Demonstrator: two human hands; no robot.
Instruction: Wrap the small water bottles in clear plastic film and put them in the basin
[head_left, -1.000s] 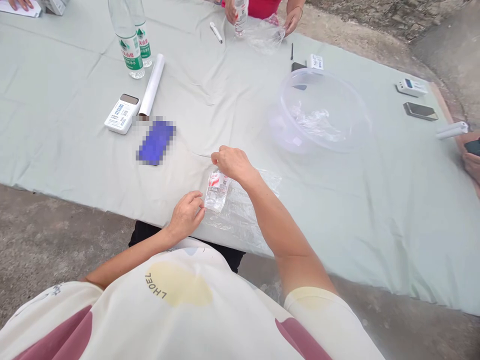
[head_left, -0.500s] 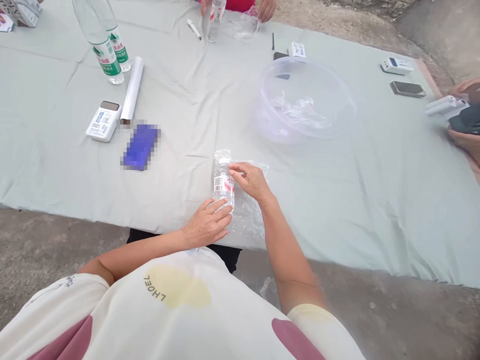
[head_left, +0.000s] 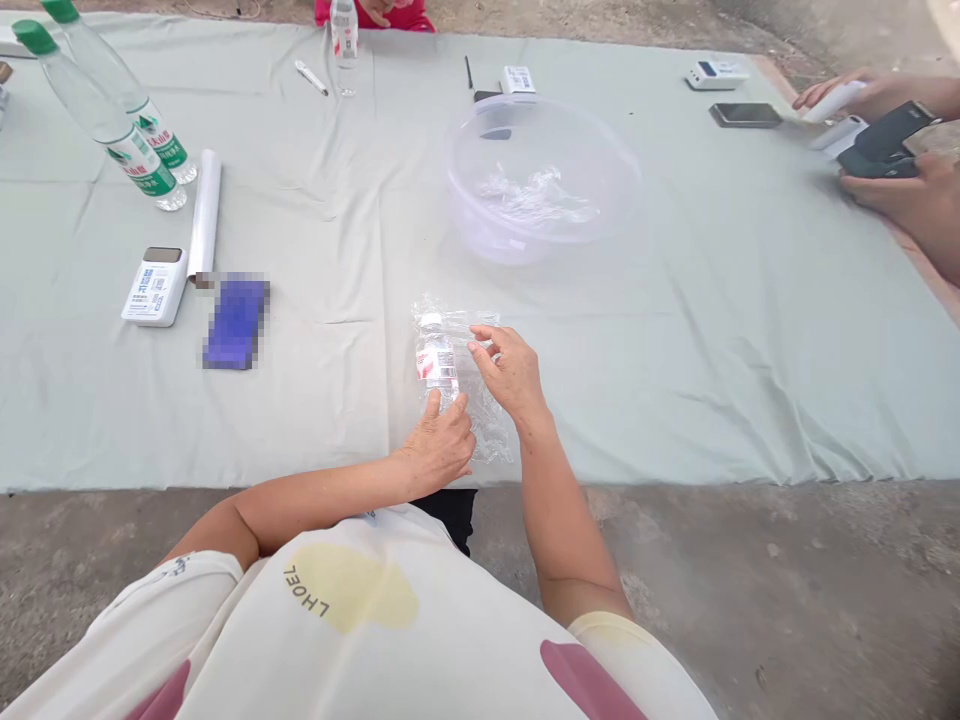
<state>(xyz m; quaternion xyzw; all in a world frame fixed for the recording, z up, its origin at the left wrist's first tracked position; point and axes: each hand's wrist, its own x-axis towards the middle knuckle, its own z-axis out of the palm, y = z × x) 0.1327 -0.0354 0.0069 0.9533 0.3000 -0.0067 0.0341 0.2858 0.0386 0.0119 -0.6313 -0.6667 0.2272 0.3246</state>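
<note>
A small clear water bottle (head_left: pixel 437 362) with a white cap and a red-and-white label lies on the table, cap pointing away from me. Thin clear plastic, like a bag (head_left: pixel 487 425), lies around it and spreads to its right. At the bottle's base is my left hand (head_left: pixel 441 440), thumb and forefinger apart, its other fingers bent over the plastic; its grip on anything is not visible. My right hand (head_left: pixel 510 370) hovers over the plastic right of the bottle, fingers curved and thumb apart, with nothing visible in it.
A translucent basin (head_left: pixel 465 225) holding crumpled plastic stands ahead. On the left are two tall green-capped bottles (head_left: pixel 135 160), a white roll (head_left: pixel 205 215), a white power bank (head_left: pixel 155 288) and a blurred blue item (head_left: pixel 236 325). A co-worker's hands (head_left: pixel 900 170) hold a dark device at right.
The bottle has rolled, so its label shows a different side. My left hand has turned, with thumb and forefinger pointing up. My right hand has drawn slightly away from the bottle. The view has shifted.
</note>
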